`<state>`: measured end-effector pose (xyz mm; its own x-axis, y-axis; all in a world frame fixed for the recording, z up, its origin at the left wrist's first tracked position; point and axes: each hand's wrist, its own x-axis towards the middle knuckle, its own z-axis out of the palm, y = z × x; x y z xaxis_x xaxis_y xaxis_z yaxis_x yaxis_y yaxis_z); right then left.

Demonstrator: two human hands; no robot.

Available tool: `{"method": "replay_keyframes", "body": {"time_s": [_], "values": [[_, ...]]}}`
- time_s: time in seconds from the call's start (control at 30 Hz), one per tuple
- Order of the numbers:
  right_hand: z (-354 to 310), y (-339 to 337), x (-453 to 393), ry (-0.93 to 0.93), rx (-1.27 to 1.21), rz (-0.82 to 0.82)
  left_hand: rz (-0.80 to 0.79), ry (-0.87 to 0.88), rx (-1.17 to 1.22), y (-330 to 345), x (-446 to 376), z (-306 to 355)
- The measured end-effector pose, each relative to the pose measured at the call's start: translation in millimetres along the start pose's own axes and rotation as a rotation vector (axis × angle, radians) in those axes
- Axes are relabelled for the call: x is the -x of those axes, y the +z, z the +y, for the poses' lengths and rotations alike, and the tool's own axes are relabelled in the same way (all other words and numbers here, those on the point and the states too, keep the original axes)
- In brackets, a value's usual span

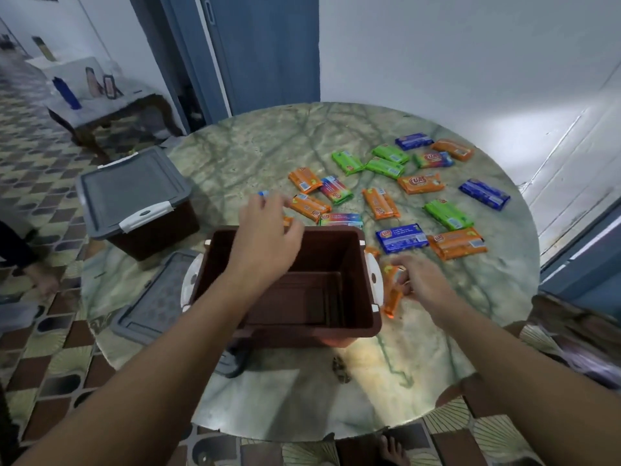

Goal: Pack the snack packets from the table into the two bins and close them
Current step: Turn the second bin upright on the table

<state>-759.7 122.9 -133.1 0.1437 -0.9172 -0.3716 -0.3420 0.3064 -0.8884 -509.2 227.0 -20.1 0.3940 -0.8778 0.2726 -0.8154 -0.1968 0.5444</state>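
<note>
The person's left hand [265, 237] reaches out over the far rim of the open brown bin [292, 297], fingers loose and spread, holding nothing; just beyond its fingertips lie an orange packet [309, 206] and a blue-ended one, partly hidden. The right hand [421, 280] sits just to the right of the bin, its fingers curled round an orange snack packet [391, 294] that stands on edge against the bin's white latch. Ahead of that hand the remaining packets [420, 183], orange, green, blue and multicoloured, are scattered across the round marble table [268, 139]. To the left of the left arm a grey lid [154, 297] lies flat on the table, and further out the second bin [137, 200] sits with its lid on.
</note>
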Motion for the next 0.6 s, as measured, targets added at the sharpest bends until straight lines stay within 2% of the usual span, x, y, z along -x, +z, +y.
{"method": "replay_keyframes", "body": {"time_s": [0.1, 0.2, 0.33, 0.47, 0.6], "values": [[11, -22, -17, -0.096, 0.2, 0.072, -0.197, 0.191, -0.033, 43, -17, 63], [17, -46, -30, -0.159, 0.37, 0.091, -0.395, 0.27, -0.141, 93, -24, 110], [15, -77, -46, -0.218, 0.58, 0.089, -0.628, 0.281, -0.463, 152, -31, 136], [23, -102, -64, -0.267, 0.863, 0.074, -0.761, 0.261, -0.735, 182, -35, 139], [31, -114, -77, -0.295, 1.024, 0.036, -0.943, 0.157, -0.863, 198, -38, 140]]}}
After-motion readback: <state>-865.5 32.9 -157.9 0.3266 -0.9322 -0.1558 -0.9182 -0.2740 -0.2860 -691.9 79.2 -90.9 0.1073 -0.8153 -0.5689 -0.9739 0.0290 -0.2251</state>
